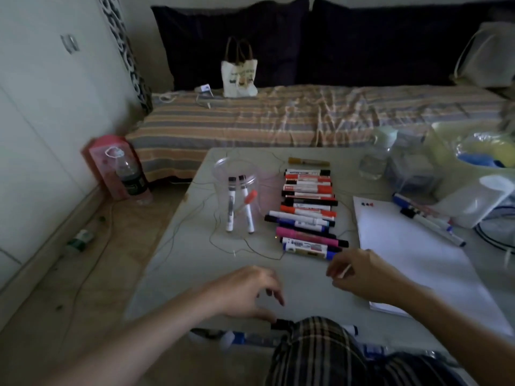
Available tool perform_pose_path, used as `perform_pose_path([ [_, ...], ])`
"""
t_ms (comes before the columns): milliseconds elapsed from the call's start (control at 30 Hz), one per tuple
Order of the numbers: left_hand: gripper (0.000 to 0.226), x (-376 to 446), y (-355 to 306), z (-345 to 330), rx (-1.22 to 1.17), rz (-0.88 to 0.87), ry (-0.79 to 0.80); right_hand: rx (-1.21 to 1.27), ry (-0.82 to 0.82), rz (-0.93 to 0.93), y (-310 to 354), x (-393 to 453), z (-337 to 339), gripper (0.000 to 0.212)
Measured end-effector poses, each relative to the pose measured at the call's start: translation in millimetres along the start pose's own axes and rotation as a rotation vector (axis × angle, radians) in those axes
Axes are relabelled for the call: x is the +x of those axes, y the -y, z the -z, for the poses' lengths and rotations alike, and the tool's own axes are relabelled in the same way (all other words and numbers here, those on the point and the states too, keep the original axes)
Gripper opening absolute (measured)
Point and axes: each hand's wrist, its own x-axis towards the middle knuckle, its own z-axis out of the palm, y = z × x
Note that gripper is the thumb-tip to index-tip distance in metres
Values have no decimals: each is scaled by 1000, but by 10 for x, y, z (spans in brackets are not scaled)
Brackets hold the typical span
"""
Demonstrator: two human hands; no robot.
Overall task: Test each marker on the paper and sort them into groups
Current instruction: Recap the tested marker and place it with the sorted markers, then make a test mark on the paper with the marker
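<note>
Markers row point(308, 213) lies crosswise just beyond right hand point(362, 274), nearer than left hand point(245, 291); both loosely curled, seemingly empty.

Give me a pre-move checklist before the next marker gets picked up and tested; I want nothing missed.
1. Right hand free to pick: cannot tell; its fingers look curled on something thin and pale.
2. Left hand free: ok, relaxed above the table's near edge, holding nothing.
3. Untested markers within reach: ok, the row of markers lies just beyond the right hand.
4. Paper has blank space: ok, only a few small marks near its far corner.
5. Sorting groups started: ok, clear cup holds three markers; others lie right of the paper.
</note>
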Motion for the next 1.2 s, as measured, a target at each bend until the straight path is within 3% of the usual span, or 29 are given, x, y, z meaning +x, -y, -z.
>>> perform_pose_path([
  [233, 25, 80, -71, -241, 19, -62, 13, 29, 4, 9, -43, -31, -67, 10],
  [400, 18, 229, 16, -183, -41, 52, -119, 57, -7, 11, -69, -65, -118, 5],
  [567, 22, 444, -10, 18, -331, 61, -378, 187, 18, 18, -34, -119, -91, 29],
  [733, 17, 732, -191, 93, -750, 111, -526, 261, -113, 25, -24, -120, 21, 14],
  [800, 14, 853, -316, 89, -982, 130, -579, 309, -136, 11, -47, -100, 76, 22],
  [967, 28, 1193, -503, 114, -1579, 21, -503, 763, -74, -67, -211, -112, 238, 39],
  [1067, 24, 1433, -617, 117, -1650, 17, -542, 916, -131, -99, -269, -99, 323, 35],
  [1100, 20, 1534, -673, 132, -1642, 61, -548, 866, -191, -100, -296, -77, 350, 35],
  [1200, 18, 1825, -653, 321, -1726, 234, -559, 376, -437, -59, -491, -139, 431, 24],
])
